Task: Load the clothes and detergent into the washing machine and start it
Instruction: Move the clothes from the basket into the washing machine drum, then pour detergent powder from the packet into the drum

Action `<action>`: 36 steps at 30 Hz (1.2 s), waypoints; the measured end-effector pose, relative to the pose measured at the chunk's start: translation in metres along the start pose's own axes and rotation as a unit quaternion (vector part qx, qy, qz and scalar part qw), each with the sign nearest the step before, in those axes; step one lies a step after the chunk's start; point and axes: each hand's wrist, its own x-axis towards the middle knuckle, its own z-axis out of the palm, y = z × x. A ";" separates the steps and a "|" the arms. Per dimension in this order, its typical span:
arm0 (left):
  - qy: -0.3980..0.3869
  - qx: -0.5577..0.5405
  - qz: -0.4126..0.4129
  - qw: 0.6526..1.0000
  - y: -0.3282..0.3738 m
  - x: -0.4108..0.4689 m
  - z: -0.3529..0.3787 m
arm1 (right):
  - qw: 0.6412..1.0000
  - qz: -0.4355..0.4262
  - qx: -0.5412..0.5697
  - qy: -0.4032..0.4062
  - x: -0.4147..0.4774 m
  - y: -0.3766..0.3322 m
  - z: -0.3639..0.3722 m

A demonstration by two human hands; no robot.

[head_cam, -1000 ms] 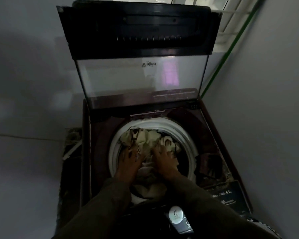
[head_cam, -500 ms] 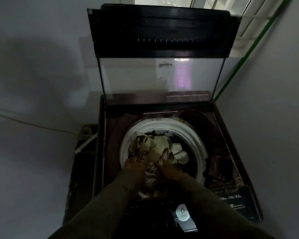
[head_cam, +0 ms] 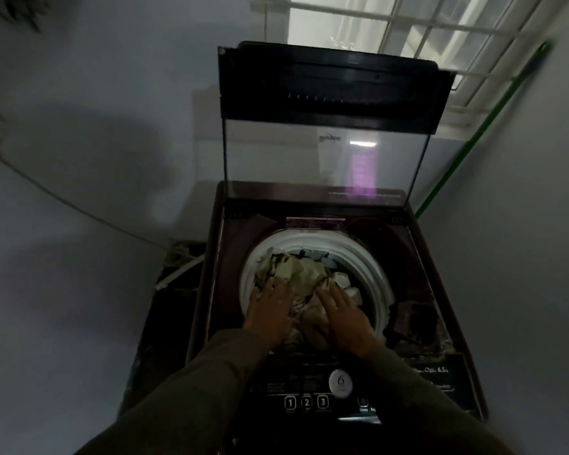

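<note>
Clothes (head_cam: 296,270) lie in the drum (head_cam: 372,267) of the washer (head_cam: 230,257), as a pale, crumpled heap that rises to the top of the drum and fills mostly its left and near part. Both hands lie on the heap, side by side and slightly apart.

The left hand (head_cam: 270,311) rests palm down on the left side of the clothes. Its fingers are straight and a little spread, pressing on the cloth and gripping nothing. The right hand (head_cam: 347,315) rests palm down on the right side in the same way, with fingers stretched forward and flat on the cloth, holding nothing. Both arms wear dark sleeves (head_cam: 211,382) and reach over the panel (head_cam: 303,385) at the near edge of the washer.

On the panel I can read three buttons (head_cam: 306,402) marked 1, 2, 3 and a round white label (head_cam: 340,381) with a 6. The lid (head_cam: 326,159) stands upright at the far edge; its lower part is glass and its upper part is dark. To the right of the drum a dark recess (head_cam: 411,320) sits in the top of the washer; what it contains I cannot tell.

A green pole (head_cam: 477,136) leans on the right wall, beside the washer. A barred window (head_cam: 408,24) is behind the lid, and a thin cable (head_cam: 79,210) runs along the left wall.
</note>
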 end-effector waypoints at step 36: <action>0.177 -0.106 -0.579 0.789 0.045 -0.352 0.104 | 0.812 -0.556 -0.172 0.044 -0.112 -0.212 0.041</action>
